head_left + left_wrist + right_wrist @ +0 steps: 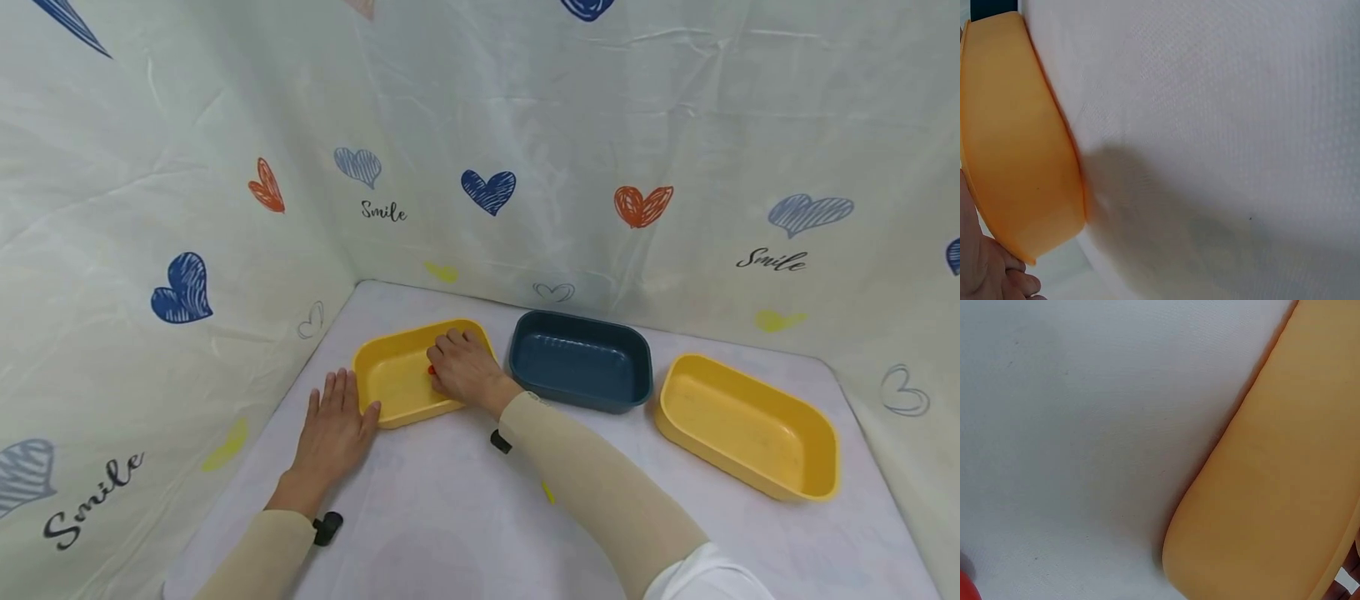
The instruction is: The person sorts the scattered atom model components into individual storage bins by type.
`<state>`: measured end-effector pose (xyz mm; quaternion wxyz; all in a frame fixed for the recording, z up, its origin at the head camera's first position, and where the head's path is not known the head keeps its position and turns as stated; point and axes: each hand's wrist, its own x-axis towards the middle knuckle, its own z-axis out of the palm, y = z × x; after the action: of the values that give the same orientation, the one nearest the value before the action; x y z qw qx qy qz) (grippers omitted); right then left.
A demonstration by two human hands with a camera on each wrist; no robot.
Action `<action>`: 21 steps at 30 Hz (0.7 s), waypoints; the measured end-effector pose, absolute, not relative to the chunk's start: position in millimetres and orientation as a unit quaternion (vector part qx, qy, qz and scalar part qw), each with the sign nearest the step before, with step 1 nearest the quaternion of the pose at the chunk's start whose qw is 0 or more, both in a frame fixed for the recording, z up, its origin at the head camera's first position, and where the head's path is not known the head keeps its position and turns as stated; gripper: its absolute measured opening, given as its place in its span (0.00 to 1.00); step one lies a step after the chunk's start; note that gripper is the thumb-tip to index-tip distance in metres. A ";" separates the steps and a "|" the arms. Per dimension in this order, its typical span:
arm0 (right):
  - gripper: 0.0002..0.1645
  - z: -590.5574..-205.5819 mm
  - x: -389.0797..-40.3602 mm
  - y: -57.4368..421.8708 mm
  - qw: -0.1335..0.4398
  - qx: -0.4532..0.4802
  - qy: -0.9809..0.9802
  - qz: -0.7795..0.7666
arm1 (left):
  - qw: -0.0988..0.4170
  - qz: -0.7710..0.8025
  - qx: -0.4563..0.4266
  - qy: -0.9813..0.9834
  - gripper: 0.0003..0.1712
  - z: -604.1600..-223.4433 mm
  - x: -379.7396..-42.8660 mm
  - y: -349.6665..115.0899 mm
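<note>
My right hand (468, 367) reaches over the right part of the left yellow tray (393, 410), its curled fingers holding a small red thing (431, 370). Most of that thing is hidden by the fingers, so its kind does not show. At the tray's left end lies my left hand (333, 433), fingers extended, the thumb at the near left corner. The left wrist view has the tray's outer wall (1022, 137) with some fingers (1013, 275) by its rim. In the right wrist view, the outer wall (1266, 487) fills the right side, with fingertips (1352, 562) at the edge.
A dark blue tray (581, 400) stands right of the left yellow one, and a second yellow tray (738, 454) farther right. Partly under my right forearm, a small yellow piece (548, 492) lies on the white table (420, 517). A red object (967, 589) shows at the right wrist view's corner.
</note>
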<state>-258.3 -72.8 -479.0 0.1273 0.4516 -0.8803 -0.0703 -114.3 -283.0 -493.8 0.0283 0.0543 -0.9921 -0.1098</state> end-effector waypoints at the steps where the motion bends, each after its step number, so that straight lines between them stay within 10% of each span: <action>1: 0.15 -479.3 -258.3 -72.7 0.128 0.451 -0.880 -0.070 | 0.030 -0.108 0.053 -0.992 0.46 -493.8 -114.4 -283.1; 21: 0.18 -480.5 -257.3 -72.6 0.134 0.446 -0.883 -0.063 | 0.022 -0.101 0.058 -0.993 0.44 -491.1 -114.9 -281.2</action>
<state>-257.3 -72.6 -480.5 0.1337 0.4455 -0.8830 -0.0629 -114.9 -281.2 -491.1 0.0223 0.0578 -0.9929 -0.1013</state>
